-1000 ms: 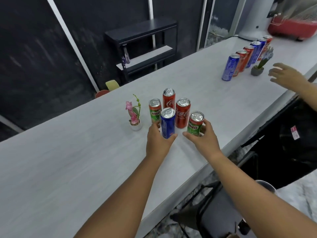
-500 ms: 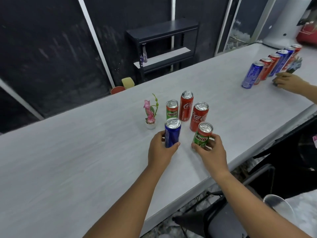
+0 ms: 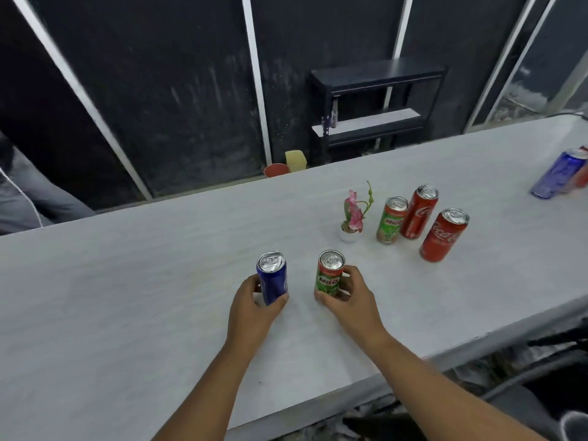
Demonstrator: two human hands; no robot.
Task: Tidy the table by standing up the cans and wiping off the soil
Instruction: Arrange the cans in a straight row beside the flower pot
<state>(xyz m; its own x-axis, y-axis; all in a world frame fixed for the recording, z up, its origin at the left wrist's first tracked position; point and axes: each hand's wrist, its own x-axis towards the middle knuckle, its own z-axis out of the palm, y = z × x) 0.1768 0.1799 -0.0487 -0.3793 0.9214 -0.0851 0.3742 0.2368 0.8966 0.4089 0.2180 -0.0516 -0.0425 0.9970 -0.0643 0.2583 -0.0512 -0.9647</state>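
Cans stand upright on the worktop [image 3: 159, 297]: the left hand [image 3: 254, 310] fingers grip a blue can [image 3: 272, 278], the right hand [image 3: 350, 297] a green can [image 3: 329, 278], apparently steadying both apart from the other cans.

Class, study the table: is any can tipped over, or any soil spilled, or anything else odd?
Nothing stands out. The blue can in the left hand and the Milo can in the right hand stand upright, as do the three cans beside the flower pot. No soil shows.
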